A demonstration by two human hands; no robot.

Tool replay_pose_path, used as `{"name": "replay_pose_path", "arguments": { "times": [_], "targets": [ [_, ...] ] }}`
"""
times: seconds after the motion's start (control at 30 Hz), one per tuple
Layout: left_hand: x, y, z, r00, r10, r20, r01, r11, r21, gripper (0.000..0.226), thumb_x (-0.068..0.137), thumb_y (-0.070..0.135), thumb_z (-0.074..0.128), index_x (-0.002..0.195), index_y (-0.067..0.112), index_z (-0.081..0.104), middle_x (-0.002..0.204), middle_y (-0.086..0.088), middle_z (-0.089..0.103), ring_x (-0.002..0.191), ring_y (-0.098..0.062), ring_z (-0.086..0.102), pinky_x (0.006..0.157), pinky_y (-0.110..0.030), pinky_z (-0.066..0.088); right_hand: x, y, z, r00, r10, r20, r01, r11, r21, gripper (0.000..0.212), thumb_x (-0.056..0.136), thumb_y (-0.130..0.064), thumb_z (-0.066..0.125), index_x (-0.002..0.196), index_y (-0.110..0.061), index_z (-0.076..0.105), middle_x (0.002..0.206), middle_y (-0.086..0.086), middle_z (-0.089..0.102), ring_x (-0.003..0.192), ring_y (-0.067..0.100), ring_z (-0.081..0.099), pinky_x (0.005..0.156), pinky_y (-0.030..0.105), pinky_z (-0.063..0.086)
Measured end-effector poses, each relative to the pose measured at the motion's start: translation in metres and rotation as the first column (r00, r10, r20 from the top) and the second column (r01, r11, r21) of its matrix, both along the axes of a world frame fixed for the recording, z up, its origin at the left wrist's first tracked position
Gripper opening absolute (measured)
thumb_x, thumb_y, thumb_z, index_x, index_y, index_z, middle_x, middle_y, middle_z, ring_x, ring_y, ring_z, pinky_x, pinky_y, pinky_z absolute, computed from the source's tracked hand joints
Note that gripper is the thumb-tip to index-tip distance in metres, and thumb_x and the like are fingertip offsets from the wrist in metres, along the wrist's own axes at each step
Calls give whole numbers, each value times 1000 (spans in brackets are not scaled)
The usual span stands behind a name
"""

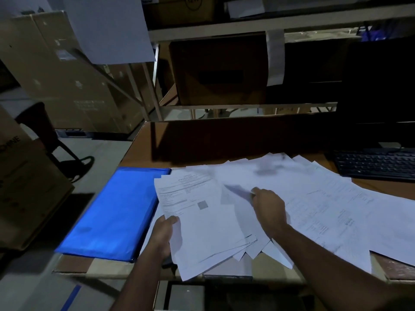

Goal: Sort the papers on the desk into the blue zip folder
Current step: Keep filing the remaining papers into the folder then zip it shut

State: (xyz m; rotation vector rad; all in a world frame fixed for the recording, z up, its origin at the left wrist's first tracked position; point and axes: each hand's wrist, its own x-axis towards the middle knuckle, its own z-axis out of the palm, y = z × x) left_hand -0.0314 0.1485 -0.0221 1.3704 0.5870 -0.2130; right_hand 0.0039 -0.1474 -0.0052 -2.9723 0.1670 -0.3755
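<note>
A blue zip folder (114, 212) lies flat on the left part of the desk. To its right, my left hand (164, 236) grips the lower left edge of a stack of printed papers (202, 223), thumb on top. My right hand (267, 207) is closed on the corner of a loose sheet (238, 189) on top of that stack. Many more white papers (332, 198) are spread across the desk to the right, overlapping one another.
A black keyboard (377, 164) and a dark monitor (379, 86) stand at the back right. Cardboard boxes (27, 182) are stacked left of the desk, and a metal shelf (224, 63) with boxes rises behind it. The brown desk (146, 140) shows bare at the back.
</note>
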Motion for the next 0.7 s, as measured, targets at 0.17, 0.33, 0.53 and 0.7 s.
{"name": "replay_pose_path", "arguments": {
  "times": [0.17, 0.33, 0.53, 0.7],
  "targets": [
    [-2, -1, 5, 1000, -14, 0, 14, 1000, -23, 28, 105, 10, 49, 122, 17, 71, 118, -7, 77, 106, -32, 71, 80, -40, 56, 1, 24, 59, 998, 52, -34, 5, 479, 878, 28, 106, -28, 41, 91, -12, 58, 84, 5, 68, 80, 27, 66, 65, 32, 50],
    [-11, 1, 15, 990, -80, 113, 105, 964, -243, 47, 82, 15, 76, 127, 3, 70, 115, -22, 75, 102, -41, 73, 83, -49, 61, 2, 50, 101, 995, 100, 2, 65, -657, 751, 27, 104, -26, 50, 125, -14, 62, 116, 5, 74, 103, 21, 72, 85, 36, 60],
    [-11, -3, 18, 998, -40, 55, 44, 997, -69, 21, 104, 8, 56, 120, 8, 70, 100, -12, 80, 88, -32, 75, 67, -36, 59, 0, 46, 44, 894, -296, -337, 238, -322, 916, 22, 95, -21, 66, 108, -4, 62, 93, 7, 65, 76, 20, 61, 64, 30, 52],
    [-9, -6, 19, 999, -7, 36, 11, 993, -115, 26, 109, 8, 46, 119, 12, 70, 116, -9, 77, 97, -28, 73, 73, -35, 56, -22, 50, 6, 849, -298, -436, 362, -274, 891, 38, 78, -2, 80, 112, 6, 65, 94, 17, 69, 56, 19, 57, 42, 18, 44]
  ]
}}
